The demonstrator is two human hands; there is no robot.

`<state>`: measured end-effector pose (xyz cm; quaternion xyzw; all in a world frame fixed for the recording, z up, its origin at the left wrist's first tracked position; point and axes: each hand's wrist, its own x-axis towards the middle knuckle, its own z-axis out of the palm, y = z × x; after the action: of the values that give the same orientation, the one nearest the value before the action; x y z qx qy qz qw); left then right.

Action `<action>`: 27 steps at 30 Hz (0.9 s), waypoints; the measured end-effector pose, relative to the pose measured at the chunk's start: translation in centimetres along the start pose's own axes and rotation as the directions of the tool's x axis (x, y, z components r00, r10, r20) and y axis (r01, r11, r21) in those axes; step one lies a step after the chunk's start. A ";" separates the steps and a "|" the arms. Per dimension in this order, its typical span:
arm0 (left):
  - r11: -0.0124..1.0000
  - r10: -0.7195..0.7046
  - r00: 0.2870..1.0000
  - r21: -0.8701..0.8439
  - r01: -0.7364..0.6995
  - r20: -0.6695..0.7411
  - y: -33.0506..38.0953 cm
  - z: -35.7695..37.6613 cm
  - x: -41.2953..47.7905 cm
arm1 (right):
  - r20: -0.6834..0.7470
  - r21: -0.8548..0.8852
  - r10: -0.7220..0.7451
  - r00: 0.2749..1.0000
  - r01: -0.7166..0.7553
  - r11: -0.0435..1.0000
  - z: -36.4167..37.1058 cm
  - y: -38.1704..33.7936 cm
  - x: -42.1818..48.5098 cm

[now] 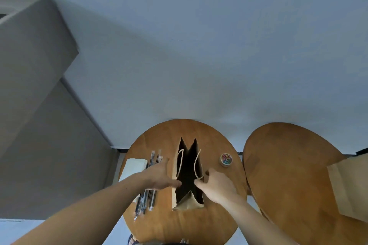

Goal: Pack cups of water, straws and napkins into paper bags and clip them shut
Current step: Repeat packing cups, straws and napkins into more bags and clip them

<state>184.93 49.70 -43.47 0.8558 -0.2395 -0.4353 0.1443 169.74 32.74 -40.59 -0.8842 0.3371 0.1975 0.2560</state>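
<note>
A brown paper bag (188,203) stands open on the round wooden table (171,223), its dark inside showing and its twine handles hanging over the rim. My left hand (160,175) reaches over the wrapped black straws (148,199), its thumb at the bag's left rim. My right hand (216,184) pinches the bag's right rim. White napkins (133,165) lie in a stack at the table's left edge. A small round tin of coloured clips (226,159) sits right of the bag. No cup is in view.
A second round wooden table (288,165) stands to the right, with a flat paper bag (348,185) on its right side. A grey wall and a tan cabinet fill the background.
</note>
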 end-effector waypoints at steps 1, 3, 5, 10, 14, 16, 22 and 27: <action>1.000 0.020 0.999 0.001 -0.020 0.044 0.0 -0.8 -0.1 | 0.023 0.019 -0.010 1.000 0.010 1.000 -0.2 0.1 0.0; 0.998 0.048 0.994 0.032 -0.052 0.101 0.3 -2.5 -0.3 | 0.094 0.093 -0.038 0.995 0.029 0.995 -1.1 0.2 0.1; 0.996 0.072 0.992 0.048 -0.077 0.100 1.0 -4.3 -0.6 | 0.181 0.142 -0.086 0.980 0.060 0.988 -2.7 0.1 0.3; 0.976 0.143 0.968 0.193 -0.103 -0.205 3.2 -8.7 -1.1 | 0.133 0.067 -0.194 0.972 0.187 0.980 -7.5 -1.7 1.6; 0.946 0.149 0.905 0.325 -0.012 -0.399 4.6 -11.3 -2.1 | -0.029 -0.032 -0.299 0.954 0.298 0.954 -9.8 -5.1 2.8; 0.926 0.162 0.878 0.378 0.023 -0.450 5.0 -13.3 -3.1 | -0.033 -0.089 -0.358 0.933 0.354 0.931 -10.9 -7.3 3.3; 0.930 0.156 0.745 0.350 0.110 -0.649 4.8 -21.9 -9.1 | -0.101 -0.214 -0.546 0.832 0.518 0.828 -15.3 -16.6 4.2; 0.938 0.112 0.604 0.284 0.197 -0.789 2.8 -28.8 -16.2 | -0.147 -0.308 -0.682 0.717 0.622 0.720 -19.2 -26.1 2.8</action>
<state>199.37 57.16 -14.59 0.9761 -0.2010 0.0359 0.0739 193.23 36.86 -18.52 -0.9873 0.0050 0.0194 0.1575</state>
